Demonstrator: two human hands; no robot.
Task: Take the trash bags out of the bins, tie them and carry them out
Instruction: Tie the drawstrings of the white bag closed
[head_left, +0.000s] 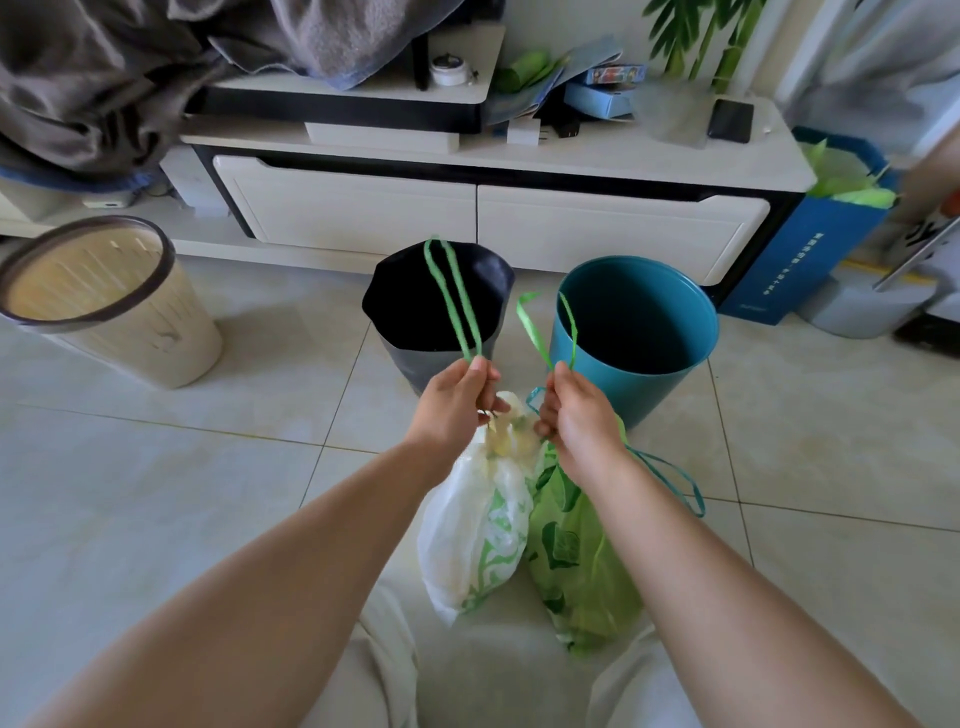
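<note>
A white trash bag (475, 535) with green print hangs between my arms, its neck gathered. My left hand (454, 402) pinches one loop of its green drawstring (457, 301), which sticks up above my fingers. My right hand (574, 415) pinches the other green drawstring loop (545, 327). A green trash bag (582, 566) lies beside the white one under my right forearm, with a teal drawstring (675, 478) trailing on the floor. Behind the hands stand a dark bin (415, 358) and a teal bin (639, 384), both without bags. A beige bin (156, 332) stands at the left.
A white TV cabinet (488, 218) with drawers runs along the back, with a phone (730, 120), boxes and a grey blanket (104, 78) on it. A blue paper bag (800, 254) leans at its right end. The floor is pale tile (182, 467).
</note>
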